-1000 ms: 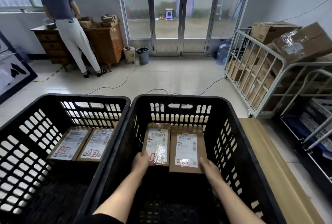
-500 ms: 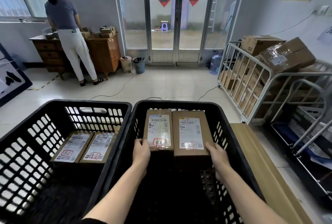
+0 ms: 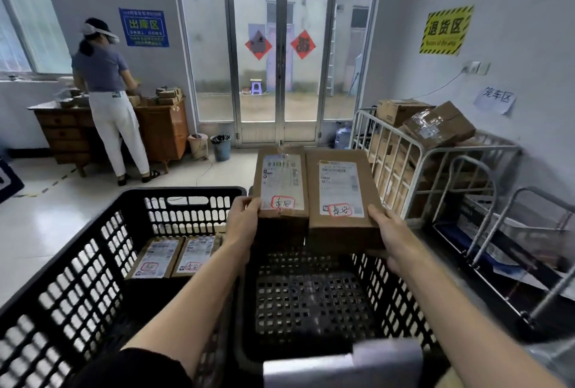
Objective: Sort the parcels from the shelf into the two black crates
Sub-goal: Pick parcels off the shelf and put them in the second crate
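Observation:
Two brown parcels are held side by side above the right black crate [image 3: 314, 303]. My left hand [image 3: 245, 216] grips the near left edge of the left parcel [image 3: 281, 185]. My right hand [image 3: 389, 232] grips the near right corner of the right parcel [image 3: 340, 191]. Both parcels carry white labels with red-circled handwriting. The floor of the right crate below them is bare. The left black crate [image 3: 77, 278] holds two labelled parcels [image 3: 174, 255] lying flat at its far end.
A white metal cage cart [image 3: 435, 166] full of cardboard boxes stands to the right. A person [image 3: 109, 101] works at a wooden desk [image 3: 161, 129] at the back left. Glass doors and two bins [image 3: 211, 146] are ahead.
Both hands have lifted the two parcels from the floor of the right crate to well above its rim. The view has tilted upward.

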Available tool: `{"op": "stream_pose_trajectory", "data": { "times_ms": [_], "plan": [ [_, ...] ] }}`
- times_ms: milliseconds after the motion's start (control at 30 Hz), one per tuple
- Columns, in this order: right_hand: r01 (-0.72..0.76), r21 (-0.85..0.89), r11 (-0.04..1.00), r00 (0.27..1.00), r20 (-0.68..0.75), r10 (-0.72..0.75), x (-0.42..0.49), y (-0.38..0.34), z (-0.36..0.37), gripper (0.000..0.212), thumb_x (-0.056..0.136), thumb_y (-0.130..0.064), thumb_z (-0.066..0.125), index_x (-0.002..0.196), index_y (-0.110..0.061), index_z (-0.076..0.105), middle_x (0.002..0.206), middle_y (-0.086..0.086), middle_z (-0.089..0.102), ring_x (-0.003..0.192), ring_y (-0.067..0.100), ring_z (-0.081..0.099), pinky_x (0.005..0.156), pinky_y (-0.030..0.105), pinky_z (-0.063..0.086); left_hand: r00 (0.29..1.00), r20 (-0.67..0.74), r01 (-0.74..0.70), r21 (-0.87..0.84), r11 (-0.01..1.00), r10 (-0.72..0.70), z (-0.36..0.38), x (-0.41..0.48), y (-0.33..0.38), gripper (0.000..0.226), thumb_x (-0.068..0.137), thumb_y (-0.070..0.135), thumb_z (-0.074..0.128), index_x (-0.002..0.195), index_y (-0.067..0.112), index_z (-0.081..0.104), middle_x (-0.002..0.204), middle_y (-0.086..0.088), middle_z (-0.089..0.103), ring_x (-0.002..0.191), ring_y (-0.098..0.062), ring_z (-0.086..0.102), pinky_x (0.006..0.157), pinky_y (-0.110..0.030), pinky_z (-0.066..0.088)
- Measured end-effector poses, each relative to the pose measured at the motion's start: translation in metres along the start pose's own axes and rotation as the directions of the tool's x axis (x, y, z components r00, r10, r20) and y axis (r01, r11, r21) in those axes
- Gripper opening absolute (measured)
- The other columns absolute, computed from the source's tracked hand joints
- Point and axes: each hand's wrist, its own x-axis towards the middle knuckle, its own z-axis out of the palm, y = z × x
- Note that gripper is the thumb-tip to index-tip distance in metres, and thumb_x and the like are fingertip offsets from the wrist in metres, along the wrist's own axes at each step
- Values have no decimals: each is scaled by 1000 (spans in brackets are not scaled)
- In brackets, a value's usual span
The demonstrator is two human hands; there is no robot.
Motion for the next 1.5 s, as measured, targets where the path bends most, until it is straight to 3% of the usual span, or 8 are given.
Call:
{"op": "stream_pose_trajectory", "data": {
  "times_ms": [333, 633, 867, 1000, 1067, 1233, 1367, 1500],
  "plan": [
    [110, 42, 993, 994, -28, -109, -142, -12, 26, 36, 94, -36, 47, 128, -24, 47, 106, 3, 61, 94, 19, 56, 67, 37, 46, 992, 69, -106, -59, 993, 110, -91, -96, 31, 15, 93, 22, 48, 106, 14, 52, 86, 0, 58, 69, -10, 54, 36, -12, 41],
    [172, 20, 985, 985, 7, -172, -195, -31, 42, 33, 93, -36, 49, 124, -25, 51, 103, -1, 62, 95, 19, 57, 89, 51, 49, 987, 57, -145, -100, 984, 151, -135, -138, 48, 16, 95, 25, 46, 106, 14, 51, 103, -9, 60, 83, -16, 56, 64, -28, 46],
    [182, 22, 983, 976, 113, -184, -201, -33, 64, 38, 93, -36, 49, 129, -25, 47, 107, -1, 60, 94, 16, 56, 66, 36, 46, 989, -39, -148, -110, 983, 144, -161, -147, 54, 16, 96, 25, 44, 108, 16, 51, 106, -9, 60, 87, -19, 58, 69, -31, 50],
    [160, 34, 986, 969, 186, -164, -196, -33, 85, 40, 93, -35, 50, 131, -23, 46, 107, 0, 60, 93, 16, 56, 66, 35, 48, 986, -100, -149, -131, 980, 137, -181, -147, 58, 13, 96, 24, 44, 104, 18, 53, 108, -9, 60, 95, -21, 60, 77, -33, 52],
    [156, 35, 987, 961, 224, -160, -194, -31, 98, 41, 93, -36, 50, 131, -24, 46, 106, -2, 60, 91, 14, 56, 62, 33, 47, 976, -149, -177, -130, 976, 157, -191, -146, 57, 10, 96, 22, 44, 94, 21, 54, 103, -7, 61, 89, -18, 60, 73, -30, 50],
    [122, 34, 992, 944, 304, -126, -187, -18, 129, 42, 93, -35, 50, 134, -25, 43, 104, -1, 61, 91, 15, 58, 61, 33, 48, 968, -212, -163, -135, 977, 132, -217, -135, 52, 15, 96, 20, 43, 110, 16, 51, 94, -3, 62, 77, -13, 60, 45, -17, 49],
    [88, 21, 996, 943, 320, -90, -172, -11, 160, 43, 93, -34, 51, 134, -24, 43, 105, 1, 60, 88, 15, 59, 59, 31, 49, 958, -264, -143, -93, 985, 115, -235, -114, 45, 18, 97, 20, 42, 110, 13, 51, 105, -10, 62, 87, -20, 60, 59, -26, 50],
    [32, 7, 999, 944, 328, -33, -154, 5, 198, 44, 93, -33, 50, 135, -23, 39, 108, 6, 60, 90, 20, 61, 60, 33, 53, 953, -293, -96, -58, 994, 75, -255, -78, 32, 19, 97, 18, 39, 111, 10, 50, 102, -10, 62, 85, -20, 60, 58, -26, 49]
  ]
}}
